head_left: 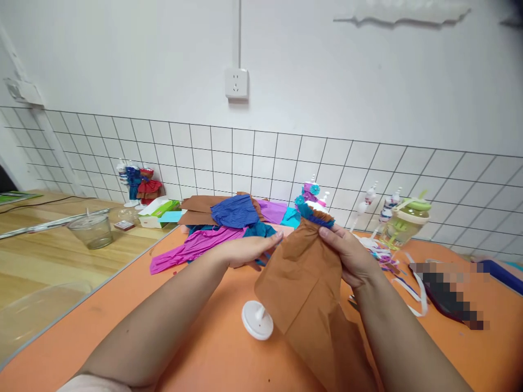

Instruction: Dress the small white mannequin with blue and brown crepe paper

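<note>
Head view: brown paper [304, 277] hangs over a small dress-form stand [260, 312], held mid-scene above the orange surface [220, 354]. Right hand [354, 257]: thumb pinching the paper just below the blue-teal fringe [315, 215]. Left hand [250, 250]: at the paper's left edge; cannot tell whether its grip is on it. Risk, judged: paper could slip or tear at the gathered top if the loose lower length drags. Stand tilted; long axis runs from white base [256, 326], near left, to fringed top, far right.
</note>
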The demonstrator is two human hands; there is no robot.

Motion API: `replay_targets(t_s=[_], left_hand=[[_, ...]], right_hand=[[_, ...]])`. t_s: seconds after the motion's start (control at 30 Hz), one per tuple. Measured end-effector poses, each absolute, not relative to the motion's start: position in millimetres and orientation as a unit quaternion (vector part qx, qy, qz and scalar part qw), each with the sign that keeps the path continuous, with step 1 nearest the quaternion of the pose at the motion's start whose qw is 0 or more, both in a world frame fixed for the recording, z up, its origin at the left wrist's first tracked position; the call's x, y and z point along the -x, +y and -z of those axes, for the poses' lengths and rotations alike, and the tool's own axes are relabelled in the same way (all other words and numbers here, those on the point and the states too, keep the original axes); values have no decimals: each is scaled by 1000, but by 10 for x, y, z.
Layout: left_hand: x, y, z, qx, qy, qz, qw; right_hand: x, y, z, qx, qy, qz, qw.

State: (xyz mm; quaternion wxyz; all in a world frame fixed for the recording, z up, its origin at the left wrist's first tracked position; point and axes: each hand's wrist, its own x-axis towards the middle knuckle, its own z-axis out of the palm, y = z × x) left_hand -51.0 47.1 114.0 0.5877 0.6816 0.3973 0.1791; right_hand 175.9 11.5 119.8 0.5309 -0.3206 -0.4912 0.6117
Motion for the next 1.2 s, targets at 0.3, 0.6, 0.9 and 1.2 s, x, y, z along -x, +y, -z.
replay_targets(t_s=[0.3, 0.6, 0.9, 1.2], left_hand=[[473, 620, -976, -642, 363, -130, 663], [505, 667, -1122, -490, 287, -297, 767], [507, 562, -1175, -542, 279, -284, 740], [473, 528, -1178, -565, 292, -323, 701]], right_hand=[[-2056, 156, -1233, 319, -531, -588, 520], [-2150, 132, -1241, 332, -536, -503, 592], [-2233, 145, -1163, 340, -540, -479, 602], [-2235, 142, -1178, 352, -559, -457, 595]])
